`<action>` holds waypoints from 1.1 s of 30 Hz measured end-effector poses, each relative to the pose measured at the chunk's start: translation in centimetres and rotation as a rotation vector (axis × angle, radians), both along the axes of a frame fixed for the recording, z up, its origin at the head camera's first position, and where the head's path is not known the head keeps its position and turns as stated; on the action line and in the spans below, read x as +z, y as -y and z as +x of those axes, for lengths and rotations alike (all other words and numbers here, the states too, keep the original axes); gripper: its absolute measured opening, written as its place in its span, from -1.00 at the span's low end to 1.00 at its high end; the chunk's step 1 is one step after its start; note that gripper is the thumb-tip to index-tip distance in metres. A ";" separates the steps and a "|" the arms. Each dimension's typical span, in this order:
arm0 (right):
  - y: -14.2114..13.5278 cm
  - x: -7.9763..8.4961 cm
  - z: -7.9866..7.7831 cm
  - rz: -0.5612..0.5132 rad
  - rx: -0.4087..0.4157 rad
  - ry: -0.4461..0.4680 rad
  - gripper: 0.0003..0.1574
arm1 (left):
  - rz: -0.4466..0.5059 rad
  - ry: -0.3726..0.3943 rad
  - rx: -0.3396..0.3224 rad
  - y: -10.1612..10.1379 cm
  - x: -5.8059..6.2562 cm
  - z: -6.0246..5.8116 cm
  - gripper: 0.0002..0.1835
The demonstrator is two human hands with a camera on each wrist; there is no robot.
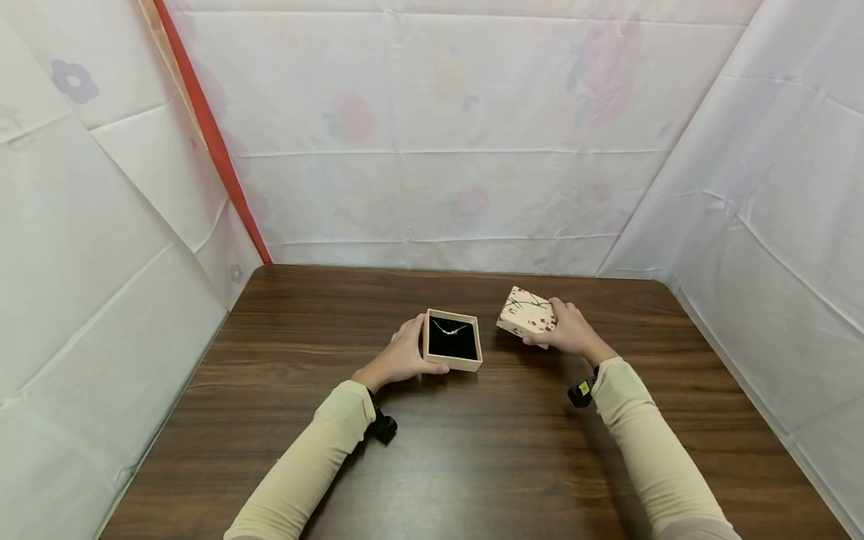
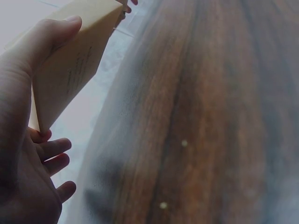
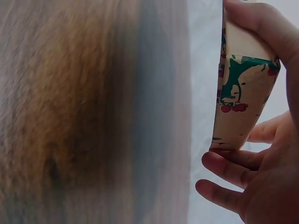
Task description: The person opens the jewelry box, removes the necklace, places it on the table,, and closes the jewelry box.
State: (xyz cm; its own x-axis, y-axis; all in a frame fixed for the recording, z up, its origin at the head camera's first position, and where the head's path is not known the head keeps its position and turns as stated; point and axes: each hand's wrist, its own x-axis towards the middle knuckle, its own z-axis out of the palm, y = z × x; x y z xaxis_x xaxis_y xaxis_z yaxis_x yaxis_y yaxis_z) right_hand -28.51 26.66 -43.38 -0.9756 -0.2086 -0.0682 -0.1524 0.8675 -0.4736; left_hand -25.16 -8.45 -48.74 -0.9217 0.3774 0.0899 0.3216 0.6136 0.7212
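Observation:
A small square jewelry box base (image 1: 470, 364) with a black lining holds a thin silver-coloured necklace (image 1: 448, 331). My left hand (image 1: 401, 355) grips the base by its left side, thumb along the near wall. In the left wrist view the base's underside (image 2: 70, 70) carries small print, and the left hand (image 2: 32, 154) holds it off the table. To the right, my right hand (image 1: 570, 330) grips the box lid (image 1: 523, 311), cream with red flowers and dark green stems, tilted and apart from the base. Up close, the lid (image 3: 247, 93) sits between the right thumb and fingers.
Both hands are over a dark wood-grain table (image 1: 459, 465). White patterned sheeting (image 1: 432, 150) hangs behind the table and along both sides, with a red strip (image 1: 212, 135) at the back left. Black wrist cameras (image 1: 383, 426) are strapped to both wrists.

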 end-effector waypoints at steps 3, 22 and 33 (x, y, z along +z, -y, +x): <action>-0.3 -0.5 0.0 0.007 -0.009 0.010 0.31 | 0.003 -0.004 -0.001 0.0 0.1 0.0 0.15; -1.5 -2.4 -0.1 0.098 -0.056 0.025 0.42 | -0.008 0.014 0.005 0.0 0.1 0.0 0.16; -1.7 -3.1 -0.1 0.146 -0.090 0.020 0.45 | 0.003 0.011 0.004 -0.2 0.1 0.1 0.15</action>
State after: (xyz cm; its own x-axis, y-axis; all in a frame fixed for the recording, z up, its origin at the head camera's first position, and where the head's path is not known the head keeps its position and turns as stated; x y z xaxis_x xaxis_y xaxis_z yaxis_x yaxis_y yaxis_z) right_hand -28.66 28.36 -46.52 -0.9880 -0.1074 -0.1108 -0.0633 0.9370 -0.3435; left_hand -25.09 -8.23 -48.63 -0.9243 0.3731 0.0803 0.3105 0.6131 0.7264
